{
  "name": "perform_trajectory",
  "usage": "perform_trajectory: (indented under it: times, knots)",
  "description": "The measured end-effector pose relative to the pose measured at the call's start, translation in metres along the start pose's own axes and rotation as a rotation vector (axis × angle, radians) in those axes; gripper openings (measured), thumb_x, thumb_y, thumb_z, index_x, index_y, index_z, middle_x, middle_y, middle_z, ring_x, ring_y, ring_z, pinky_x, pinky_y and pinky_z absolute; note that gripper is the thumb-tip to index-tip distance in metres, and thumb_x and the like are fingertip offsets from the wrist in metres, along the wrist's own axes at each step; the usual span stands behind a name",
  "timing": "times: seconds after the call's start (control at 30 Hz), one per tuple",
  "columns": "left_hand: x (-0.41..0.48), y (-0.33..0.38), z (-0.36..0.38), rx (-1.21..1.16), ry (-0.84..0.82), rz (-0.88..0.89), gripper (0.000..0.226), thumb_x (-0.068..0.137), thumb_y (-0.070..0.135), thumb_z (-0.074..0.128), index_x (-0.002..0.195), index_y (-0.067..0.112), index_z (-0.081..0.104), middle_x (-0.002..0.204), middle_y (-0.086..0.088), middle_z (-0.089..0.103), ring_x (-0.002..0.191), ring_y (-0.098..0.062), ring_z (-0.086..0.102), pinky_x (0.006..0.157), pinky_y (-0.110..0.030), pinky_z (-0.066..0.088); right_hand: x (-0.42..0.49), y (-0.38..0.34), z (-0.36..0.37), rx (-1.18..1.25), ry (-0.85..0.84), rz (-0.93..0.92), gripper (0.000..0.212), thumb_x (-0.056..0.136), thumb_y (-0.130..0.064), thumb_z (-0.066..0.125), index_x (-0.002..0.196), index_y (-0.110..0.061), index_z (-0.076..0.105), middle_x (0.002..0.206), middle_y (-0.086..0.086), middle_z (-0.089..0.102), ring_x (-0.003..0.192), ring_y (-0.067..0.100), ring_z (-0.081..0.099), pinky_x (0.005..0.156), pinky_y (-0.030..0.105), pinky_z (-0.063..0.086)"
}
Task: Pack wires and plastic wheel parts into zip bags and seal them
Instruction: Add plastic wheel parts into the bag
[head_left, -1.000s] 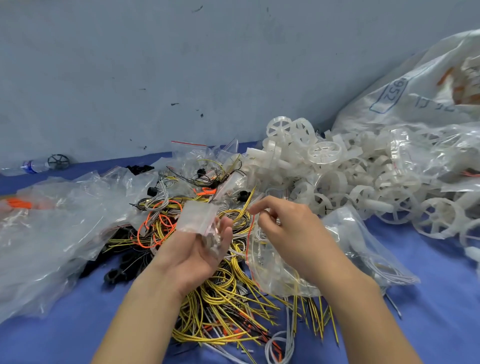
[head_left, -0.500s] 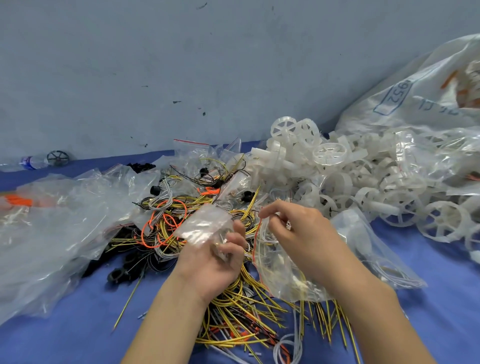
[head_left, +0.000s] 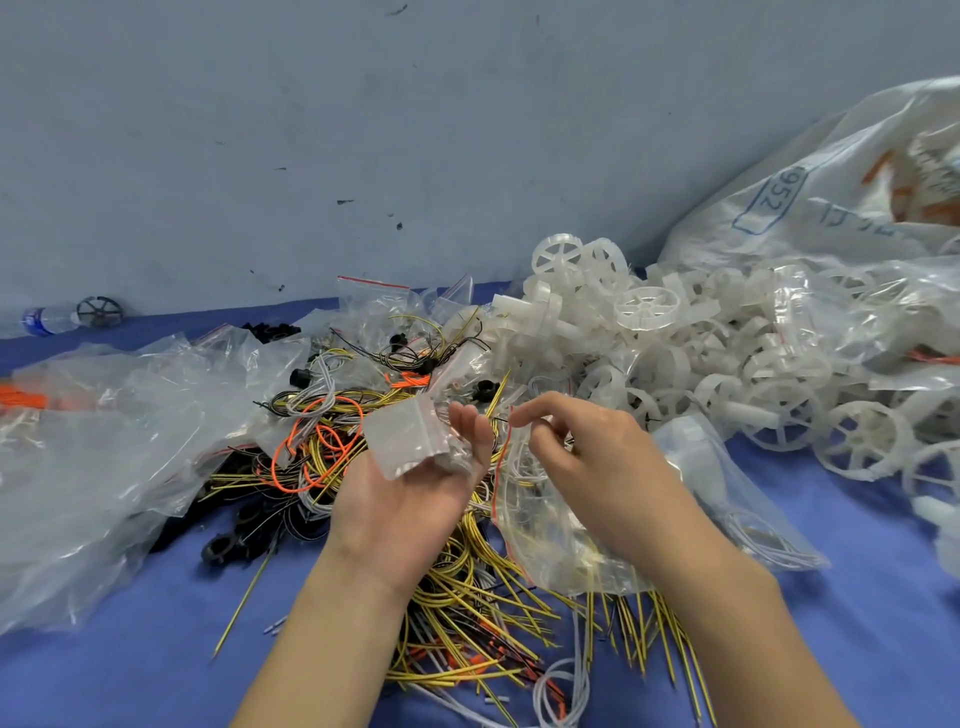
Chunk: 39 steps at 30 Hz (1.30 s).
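Note:
My left hand (head_left: 400, 504) lies palm up over the wire pile and holds a small clear zip bag (head_left: 402, 439) across its fingers, the thumb raised beside the bag. My right hand (head_left: 587, 467) is just to the right, fingers curled, pinching the red-striped mouth of a larger clear zip bag (head_left: 550, 551) that hangs below it with pale wires inside. Under both hands lies a tangle of yellow, orange, grey and black wires (head_left: 467, 613). White plastic wheels (head_left: 644, 306) are heaped at the back right.
Crumpled clear plastic bags (head_left: 98, 447) cover the left of the blue table. A big printed sack (head_left: 810, 197) leans on the wall at the right. A filled zip bag (head_left: 727, 499) lies right of my right hand. A small bottle (head_left: 41, 319) lies far left.
My left thumb has lifted off the small bag and the palm has turned more upward. Both hands have shifted slightly; the right hand keeps its pinch on the bag mouth.

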<state>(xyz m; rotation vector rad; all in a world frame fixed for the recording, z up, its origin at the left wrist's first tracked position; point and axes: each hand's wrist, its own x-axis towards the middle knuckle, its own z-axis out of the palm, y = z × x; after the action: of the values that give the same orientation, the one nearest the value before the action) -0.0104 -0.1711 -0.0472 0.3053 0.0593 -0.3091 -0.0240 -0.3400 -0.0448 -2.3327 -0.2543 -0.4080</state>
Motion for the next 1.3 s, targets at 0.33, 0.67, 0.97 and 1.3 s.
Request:
perform_trajectory:
  times: [0.33,0.67,0.97,1.3]
  knots:
    - [-0.004,0.001,-0.009,-0.047,0.003,-0.290,0.029,0.103,0.021,0.033,0.117,0.002,0.050,0.069,0.004,0.043,0.036,-0.004,0.037,0.030,-0.014,0.028,-0.002,-0.003,-0.003,-0.011,0.004,-0.006,0.024,0.100,-0.028,0.045,0.108,-0.034,0.067,0.069,-0.019,0.052,0.057,-0.011,0.049,0.051,0.019,0.026]
    - [0.004,-0.012,-0.005,0.237,-0.050,-0.151,0.038,0.084,0.008,0.061,0.122,0.000,0.060,0.105,-0.016,0.066,0.081,-0.020,0.064,0.070,-0.028,0.056,-0.004,-0.014,-0.001,-0.028,0.078,-0.024,0.019,0.097,-0.027,0.047,0.102,-0.033,0.064,0.078,-0.016,0.057,0.061,0.002,0.045,0.063,0.032,0.040]
    - [-0.003,-0.046,0.010,0.610,-0.237,-0.195,0.038,0.073,0.004,0.066,0.110,0.003,0.070,0.101,-0.015,0.067,0.089,-0.019,0.066,0.085,-0.033,0.056,-0.005,-0.021,-0.002,-0.008,0.183,-0.081,0.012,0.095,-0.021,0.047,0.091,-0.032,0.044,0.073,-0.013,0.050,0.066,0.016,0.046,0.061,0.038,0.038]
    - [0.009,-0.064,0.017,1.017,-0.021,-0.269,0.025,0.099,-0.004,0.029,0.103,0.002,0.053,0.082,-0.015,0.051,0.074,-0.024,0.052,0.059,-0.029,0.036,-0.014,-0.032,-0.013,-0.046,0.165,-0.166,0.009,0.097,-0.023,0.046,0.098,-0.029,0.052,0.091,-0.012,0.059,0.078,0.018,0.055,0.068,0.038,0.044]
